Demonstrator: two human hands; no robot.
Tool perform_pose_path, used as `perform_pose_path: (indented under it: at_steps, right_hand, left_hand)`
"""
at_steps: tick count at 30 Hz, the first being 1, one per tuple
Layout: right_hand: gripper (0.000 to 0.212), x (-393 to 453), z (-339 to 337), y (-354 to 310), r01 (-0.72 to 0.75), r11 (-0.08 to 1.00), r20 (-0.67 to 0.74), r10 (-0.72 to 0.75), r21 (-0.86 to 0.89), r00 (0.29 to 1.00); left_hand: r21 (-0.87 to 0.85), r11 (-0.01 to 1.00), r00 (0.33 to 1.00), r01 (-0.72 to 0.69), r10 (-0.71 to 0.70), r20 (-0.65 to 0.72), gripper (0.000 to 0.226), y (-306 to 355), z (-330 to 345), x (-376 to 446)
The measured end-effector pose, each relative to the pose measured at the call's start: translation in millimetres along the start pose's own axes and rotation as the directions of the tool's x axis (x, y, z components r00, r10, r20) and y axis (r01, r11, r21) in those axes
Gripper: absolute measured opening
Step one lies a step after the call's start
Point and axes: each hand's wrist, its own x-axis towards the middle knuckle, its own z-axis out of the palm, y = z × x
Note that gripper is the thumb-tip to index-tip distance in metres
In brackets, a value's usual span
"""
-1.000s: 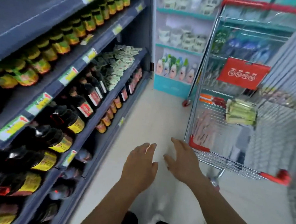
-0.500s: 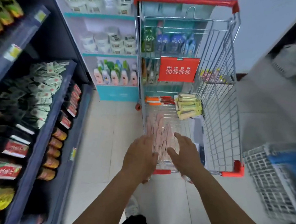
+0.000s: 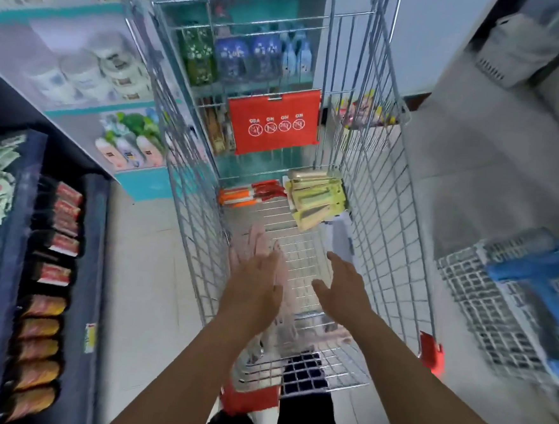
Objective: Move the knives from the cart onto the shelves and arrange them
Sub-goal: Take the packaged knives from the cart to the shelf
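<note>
**Reaching into cart for knives**

Both my hands empty, fingers straight: left hand [image 3: 256,278], right hand [image 3: 344,284] over the cart [image 3: 385,199]. Packaged knives [image 3: 317,198] lie at its far end. Next: reach further and grip a pack.

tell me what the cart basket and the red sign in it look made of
Cart basket: bare metal wire, shiny silver, seen in the thin crossing rods with light glints. Red sign: probably matte plastic sheet, flat and evenly red with white printed icons; it could be coated card.
</note>
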Motion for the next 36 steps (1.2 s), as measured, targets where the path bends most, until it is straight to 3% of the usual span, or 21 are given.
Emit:
perform_pose_path:
  at_steps: [10, 14, 21, 25, 31, 36]
  right_hand:
    - [0.073, 93, 22, 65, -0.274, 0.961, 0.107, 0.268, 0.038, 0.957]
    - [0.076, 119, 46, 89, -0.371, 0.929, 0.132, 0.368, -0.003, 0.920]
    - [0.078, 148, 86, 109, -0.468, 0.879, 0.053, 0.474, -0.087, 0.879]
    - [0.093, 162, 95, 108, -0.536, 0.825, -0.027, 0.540, -0.178, 0.841]
    - [0.091, 169, 107, 95, -0.575, 0.816, 0.018, 0.577, -0.051, 0.817]
    - [0.084, 160, 124, 66, -0.624, 0.700, 0.093, 0.636, 0.348, 0.766]
  left_hand:
    - [0.172, 0.984, 0.997, 0.048, -0.057, 0.052, 0.058, 16, 51, 91]
    - [0.128, 0.990, 0.988, 0.066, -0.082, 0.130, 0.058, 11, 73, 118]
    - [0.038, 0.997, 0.966, 0.064, -0.072, 0.248, 0.058, -24, 110, 169]
    - [0.058, 0.997, 0.969, 0.044, -0.057, 0.239, 0.059, -41, 119, 192]
    - [0.158, 0.985, 0.978, 0.067, -0.096, 0.184, 0.064, -72, 120, 229]
    - [0.199, 0.979, 0.988, 0.040, -0.069, 0.137, 0.066, -90, 112, 257]
